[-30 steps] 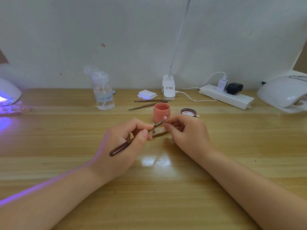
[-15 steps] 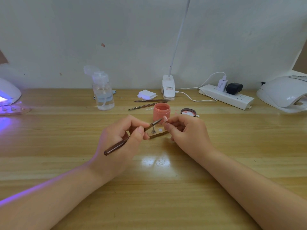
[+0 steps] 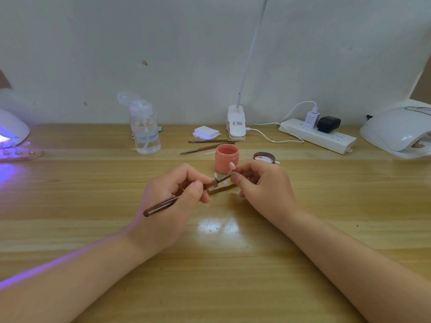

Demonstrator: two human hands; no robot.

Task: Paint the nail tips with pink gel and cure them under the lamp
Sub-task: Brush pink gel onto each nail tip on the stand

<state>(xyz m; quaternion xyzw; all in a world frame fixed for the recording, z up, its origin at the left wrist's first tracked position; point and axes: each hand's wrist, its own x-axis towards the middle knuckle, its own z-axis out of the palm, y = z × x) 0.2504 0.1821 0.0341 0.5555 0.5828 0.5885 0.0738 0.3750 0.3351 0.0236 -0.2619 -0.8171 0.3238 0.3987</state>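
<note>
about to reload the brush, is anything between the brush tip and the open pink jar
Nothing visible blocks it. The left hand holds the brown-handled brush with its tip near the pink nail tip pinched by the right hand; the open pink gel jar stands just behind them.

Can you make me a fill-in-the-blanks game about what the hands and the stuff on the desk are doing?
1. The left hand holds a ____ by its dark handle.
2. The open pot behind the hands is ____ in colour.
3. The lamp at the left edge glows ____.
4. The right hand pinches a small nail ____ near its fingertips.

Missing words: brush; pink; purple; tip
</note>
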